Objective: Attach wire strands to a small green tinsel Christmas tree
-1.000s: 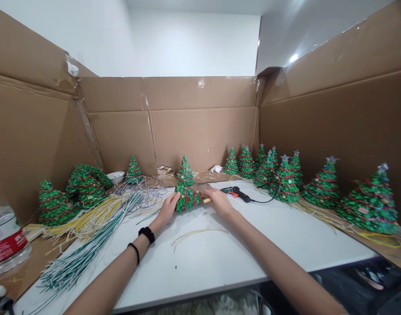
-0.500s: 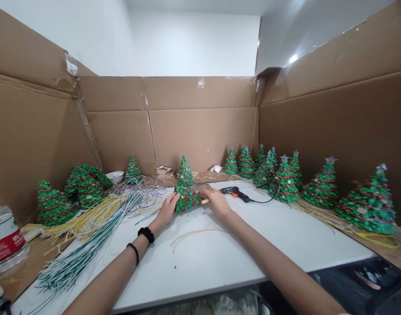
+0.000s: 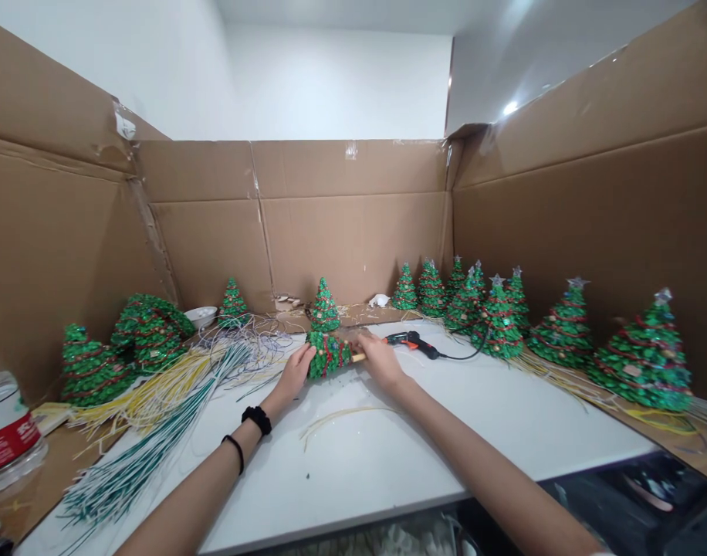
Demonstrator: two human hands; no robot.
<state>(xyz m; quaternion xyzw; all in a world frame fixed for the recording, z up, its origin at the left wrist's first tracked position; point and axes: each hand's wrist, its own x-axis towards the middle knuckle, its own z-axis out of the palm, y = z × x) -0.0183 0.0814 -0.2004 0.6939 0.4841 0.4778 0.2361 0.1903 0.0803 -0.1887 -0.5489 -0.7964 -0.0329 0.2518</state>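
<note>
A small green Christmas tree (image 3: 329, 357) with red garland lies on its side above the white tabletop. My left hand (image 3: 295, 369) is closed on its left end. At its right end, my right hand (image 3: 378, 357) is closed around a pale wooden stick (image 3: 359, 357) that points toward the tree; the palm hides the rest of the stick. Whether stick and tree are joined, I cannot tell. Just behind stands another small tree (image 3: 325, 306). A black and orange glue gun (image 3: 418, 343) lies to the right of my right hand, its cord running rightward.
Finished-looking trees with stars (image 3: 498, 320) line the right side. Bundles of green-white strands (image 3: 157, 440) and yellow strands (image 3: 139, 390) lie at left, near more trees (image 3: 90, 371). A bottle (image 3: 9, 432) stands far left. Cardboard walls (image 3: 353, 224) enclose the white table (image 3: 353, 479).
The view has shifted slightly. Both hands keep their hold on the tree and the stick, almost in the same place.
</note>
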